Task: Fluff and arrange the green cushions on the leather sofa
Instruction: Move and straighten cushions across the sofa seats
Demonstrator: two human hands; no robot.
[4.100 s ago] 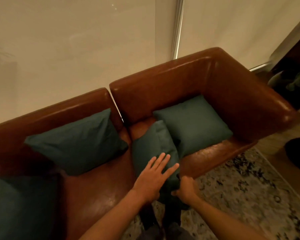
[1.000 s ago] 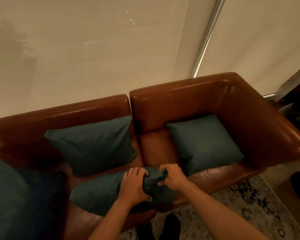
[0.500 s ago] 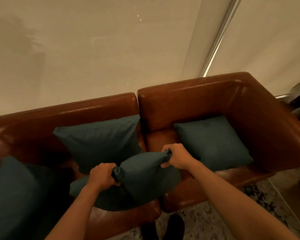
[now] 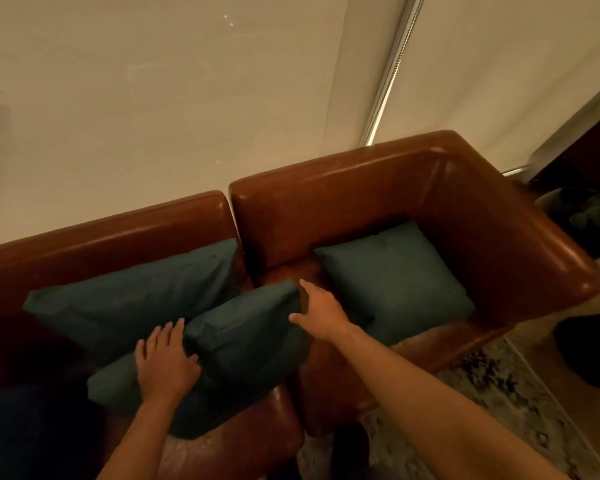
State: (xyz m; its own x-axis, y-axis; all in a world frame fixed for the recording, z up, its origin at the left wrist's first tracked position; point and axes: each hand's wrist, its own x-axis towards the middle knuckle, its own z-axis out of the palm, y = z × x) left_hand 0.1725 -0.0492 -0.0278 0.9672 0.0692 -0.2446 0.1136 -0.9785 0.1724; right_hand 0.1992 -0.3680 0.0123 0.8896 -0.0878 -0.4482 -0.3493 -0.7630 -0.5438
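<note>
From the head view, the brown leather sofa (image 4: pixel 378 188) backs against pale roller blinds (image 4: pixel 153 98); its right arm walls in that end, while a patterned rug (image 4: pixel 482 393) lies in front. Three green cushions show. The front cushion (image 4: pixel 243 344) lies near the seat's front edge, across the seam. The left hand (image 4: pixel 165 363) lies flat on it, fingers spread; the right hand (image 4: pixel 321 311), open, touches its upper corner. The left back cushion (image 4: pixel 129 292) and right back cushion (image 4: pixel 395 275) lean behind.

Sofa (image 4: pixel 378 188) glossy leather; cushions (image 4: pixel 395 271) matt cloth.
</note>
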